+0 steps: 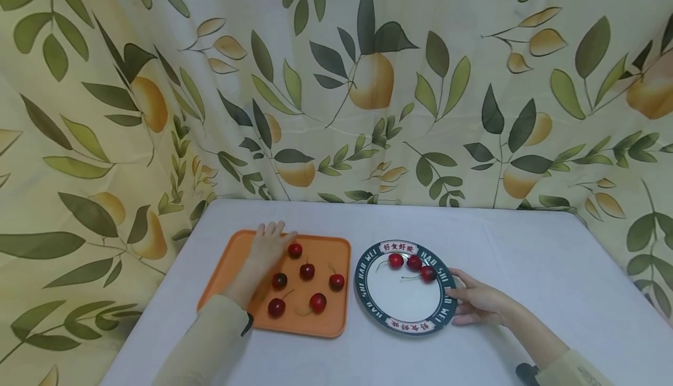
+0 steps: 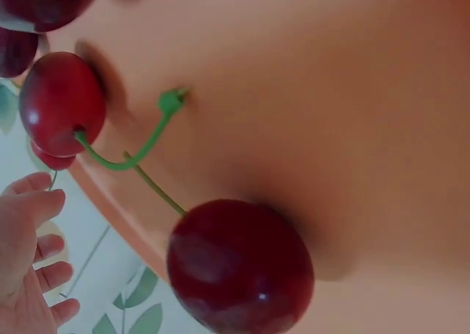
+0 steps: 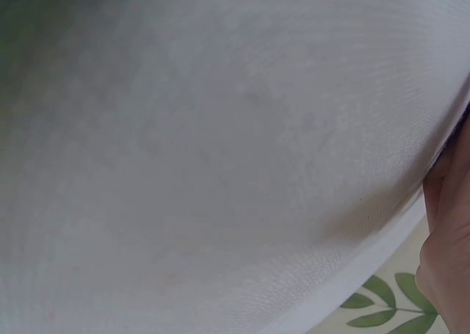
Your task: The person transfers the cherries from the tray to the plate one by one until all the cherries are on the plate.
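Observation:
An orange tray (image 1: 239, 257) lies on the left of the table with several dark red cherries, among them one (image 1: 295, 250) near its far edge. My left hand (image 1: 270, 234) lies flat over the tray's far left part, fingers straight, thumb just beside that cherry, holding nothing. The left wrist view shows two stemmed cherries (image 2: 240, 268) (image 2: 62, 103) close up on the tray (image 2: 330, 128), and spread, empty fingers (image 2: 29, 260). A white plate (image 1: 399, 301) with a dark lettered rim holds three cherries (image 1: 414, 262). My right hand (image 1: 458, 301) touches the plate's right rim with relaxed fingers.
A white cloth (image 1: 526, 269) covers the table, seen close up in the right wrist view as a white surface (image 3: 220, 165) with my hand's edge (image 3: 452, 238). A curtain printed with leaves and fruit (image 1: 368, 82) hangs behind and at both sides.

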`<state>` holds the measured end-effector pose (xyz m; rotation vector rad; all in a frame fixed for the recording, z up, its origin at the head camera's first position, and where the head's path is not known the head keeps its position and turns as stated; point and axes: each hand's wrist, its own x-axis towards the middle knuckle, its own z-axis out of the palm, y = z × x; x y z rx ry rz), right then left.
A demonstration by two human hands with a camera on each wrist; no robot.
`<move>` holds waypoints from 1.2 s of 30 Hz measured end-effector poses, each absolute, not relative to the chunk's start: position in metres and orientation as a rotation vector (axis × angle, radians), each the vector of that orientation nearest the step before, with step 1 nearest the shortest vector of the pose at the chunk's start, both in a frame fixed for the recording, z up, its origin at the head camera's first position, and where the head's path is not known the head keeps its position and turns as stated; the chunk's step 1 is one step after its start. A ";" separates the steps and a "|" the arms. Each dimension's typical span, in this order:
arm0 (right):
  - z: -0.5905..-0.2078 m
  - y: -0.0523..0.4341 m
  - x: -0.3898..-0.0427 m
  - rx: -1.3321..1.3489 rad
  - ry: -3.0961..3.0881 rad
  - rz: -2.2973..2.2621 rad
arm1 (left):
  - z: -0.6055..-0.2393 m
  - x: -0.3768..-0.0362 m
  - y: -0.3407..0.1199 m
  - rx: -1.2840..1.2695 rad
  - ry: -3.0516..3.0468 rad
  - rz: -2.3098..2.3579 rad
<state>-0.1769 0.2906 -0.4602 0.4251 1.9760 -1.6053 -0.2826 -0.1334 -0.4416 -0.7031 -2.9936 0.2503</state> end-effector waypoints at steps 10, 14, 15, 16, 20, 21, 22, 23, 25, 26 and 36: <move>-0.458 0.292 -0.178 0.387 1.982 -1.599 | -0.450 -0.288 -0.142 -0.647 -3.015 0.329; -0.458 0.292 -0.178 0.381 1.980 -1.603 | -0.452 -0.287 -0.144 -0.642 -3.034 0.368; -0.458 0.292 -0.177 0.380 1.978 -1.604 | -0.453 -0.287 -0.145 -0.642 -3.033 0.377; -0.458 0.292 -0.177 0.377 1.977 -1.604 | -0.453 -0.287 -0.145 -0.642 -3.034 0.378; -0.459 0.292 -0.178 0.397 1.972 -1.608 | -0.455 -0.286 -0.146 -0.649 -3.006 0.403; -0.459 0.292 -0.178 0.403 1.973 -1.608 | -0.455 -0.285 -0.146 -0.651 -2.995 0.407; -0.460 0.292 -0.178 0.408 1.973 -1.608 | -0.456 -0.285 -0.146 -0.650 -2.986 0.405; -0.460 0.292 -0.178 0.418 1.974 -1.608 | -0.457 -0.285 -0.147 -0.652 -2.968 0.409; -0.461 0.292 -0.178 0.404 1.974 -1.608 | -0.460 -0.285 -0.148 -0.655 -2.945 0.404; -0.461 0.292 -0.178 0.405 1.975 -1.609 | -0.461 -0.285 -0.149 -0.657 -2.935 0.396; -0.461 0.293 -0.177 0.375 1.961 -1.615 | -0.462 -0.285 -0.153 -0.679 -2.927 0.306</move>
